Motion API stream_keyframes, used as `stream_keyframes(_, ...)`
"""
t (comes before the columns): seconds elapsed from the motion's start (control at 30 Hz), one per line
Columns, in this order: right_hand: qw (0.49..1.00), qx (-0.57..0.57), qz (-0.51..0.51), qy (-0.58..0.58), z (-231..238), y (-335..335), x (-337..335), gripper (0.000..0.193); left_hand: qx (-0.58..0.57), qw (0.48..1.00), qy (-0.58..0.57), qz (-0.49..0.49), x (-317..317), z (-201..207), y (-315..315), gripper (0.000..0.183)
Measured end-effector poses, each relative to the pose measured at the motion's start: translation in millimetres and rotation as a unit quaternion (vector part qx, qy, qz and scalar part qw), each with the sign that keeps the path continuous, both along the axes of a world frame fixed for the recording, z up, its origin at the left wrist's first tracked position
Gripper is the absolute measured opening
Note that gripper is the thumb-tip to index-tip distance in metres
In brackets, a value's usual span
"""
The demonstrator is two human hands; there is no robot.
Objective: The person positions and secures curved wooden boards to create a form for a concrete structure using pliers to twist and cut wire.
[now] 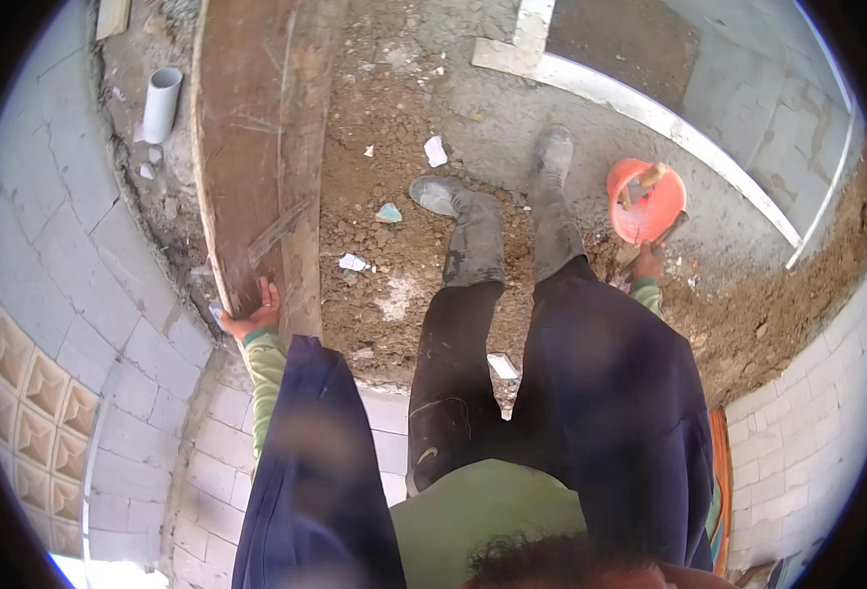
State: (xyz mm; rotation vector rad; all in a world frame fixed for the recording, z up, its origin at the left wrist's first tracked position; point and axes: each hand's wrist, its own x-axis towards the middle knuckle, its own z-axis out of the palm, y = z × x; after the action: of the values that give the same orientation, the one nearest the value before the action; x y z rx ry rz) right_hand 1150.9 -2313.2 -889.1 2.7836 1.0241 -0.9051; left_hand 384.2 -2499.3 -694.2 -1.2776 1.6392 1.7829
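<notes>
My left hand (257, 312) is at the near left edge of a long brown wooden board (242, 147). Its fingers are stretched out over the board's surface, and a small pale piece shows beside the thumb. On the other side, my right hand (646, 263) is low beside an orange-red bucket (646, 228). Its fingers are closed on a dark flat tool (676, 229), perhaps a trowel, that points up along the bucket's rim. Inside the bucket lies a tool with a wooden handle (653, 175).
My grey boots (554, 157) stand on rough soil with white shards (435, 151) and a greenish piece (388, 213). A grey pipe (161, 106) stands beyond the board by a block wall (80, 196). White strips (649, 108) border a cement patch at the far right.
</notes>
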Motion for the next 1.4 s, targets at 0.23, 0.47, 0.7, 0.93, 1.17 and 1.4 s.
stream_keyframes(0.23, 0.928, 0.086, -0.150, 0.330, -18.6, 70.8, -93.9, 0.035, -0.036, 0.997, 0.066, 0.023, 3.4, 23.3, 9.1, 0.087)
stream_keyframes(0.47, 0.955, 0.040, -0.036, 0.291, 44.6, 123.2, -169.4, 0.031, 0.004, 0.993, 0.043, 0.106, -2.0, 6.2, -10.5, 0.085)
stream_keyframes(0.7, 0.893, 0.059, 0.239, 0.376, 292.3, 160.5, -358.7, 0.025, 0.021, 0.995, 0.040, 0.093, 4.5, -4.2, -9.4, 0.077)
stream_keyframes(0.93, 0.731, 0.093, 0.526, 0.426, 458.4, 178.8, -618.4, 0.021, 0.043, 0.994, 0.030, 0.100, 15.6, -2.5, -12.9, 0.071)
stream_keyframes(1.17, 0.592, 0.145, 0.661, 0.438, 458.4, 260.5, -887.1, 0.023, 0.040, 0.988, 0.032, 0.143, 4.2, -3.3, 1.2, 0.064)
stream_keyframes(1.4, 0.499, 0.064, 0.723, 0.473, 347.1, 272.5, -1099.8, 0.027, -0.003, 0.974, 0.062, 0.216, 15.5, -4.5, 8.7, 0.054)
